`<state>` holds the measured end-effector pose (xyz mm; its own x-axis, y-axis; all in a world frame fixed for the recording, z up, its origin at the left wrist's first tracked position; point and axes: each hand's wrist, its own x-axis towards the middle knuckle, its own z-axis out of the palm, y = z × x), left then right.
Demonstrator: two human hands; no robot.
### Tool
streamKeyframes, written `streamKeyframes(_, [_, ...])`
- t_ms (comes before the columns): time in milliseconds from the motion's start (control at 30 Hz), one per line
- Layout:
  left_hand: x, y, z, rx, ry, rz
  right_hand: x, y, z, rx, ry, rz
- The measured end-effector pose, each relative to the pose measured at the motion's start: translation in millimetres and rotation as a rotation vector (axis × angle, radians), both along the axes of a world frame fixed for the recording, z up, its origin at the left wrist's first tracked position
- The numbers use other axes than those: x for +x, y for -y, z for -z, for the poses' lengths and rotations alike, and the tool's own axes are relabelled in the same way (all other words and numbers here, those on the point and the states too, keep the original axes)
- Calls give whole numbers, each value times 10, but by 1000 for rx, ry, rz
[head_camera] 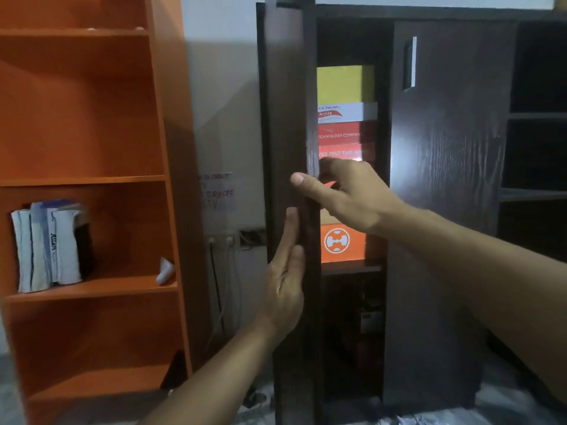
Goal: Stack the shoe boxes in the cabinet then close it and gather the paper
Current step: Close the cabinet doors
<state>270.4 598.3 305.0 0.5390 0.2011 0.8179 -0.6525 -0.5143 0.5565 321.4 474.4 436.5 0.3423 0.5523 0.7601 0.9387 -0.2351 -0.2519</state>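
A dark brown cabinet (445, 148) stands ahead with its left door (288, 102) swung partly open, edge toward me. Inside, on a shelf, shoe boxes are stacked: a yellow box (345, 84) on top, a white box (349, 112) under it, red boxes (346, 134) below, and an orange box (343, 243) at the bottom. My right hand (349, 194) grips the door's edge, thumb on the outer face, fingers behind it. My left hand (287, 286) lies flat against the door's outer face lower down, fingers straight. The cabinet's right door is shut.
An orange bookshelf (86, 179) stands at the left with folded papers and booklets (49, 243) on one shelf. Cables and a wall socket (227, 240) sit between shelf and cabinet. Crumpled white paper (506, 403) lies on the floor at the bottom right.
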Motion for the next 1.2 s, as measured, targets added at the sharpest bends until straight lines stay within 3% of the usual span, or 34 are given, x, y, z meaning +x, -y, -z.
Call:
streamKeyframes(267, [741,38,211,512,-190,-280,607,559,257,253,-100,262])
streamKeyframes(433, [1129,-14,210,820,-363,-481,1172,796,529,133,-290,369])
streamKeyframes(633, [1542,-45,238,959,-390,-667,1582,675,771,275,-335,574])
streamKeyframes(767, [1809,-117,245,1044,-400,-778,1810,501,714,201,-388,680])
streamKeyframes(1200, [2267,-292,297,1122,-432,-921,2444,148,681,211,-540,668])
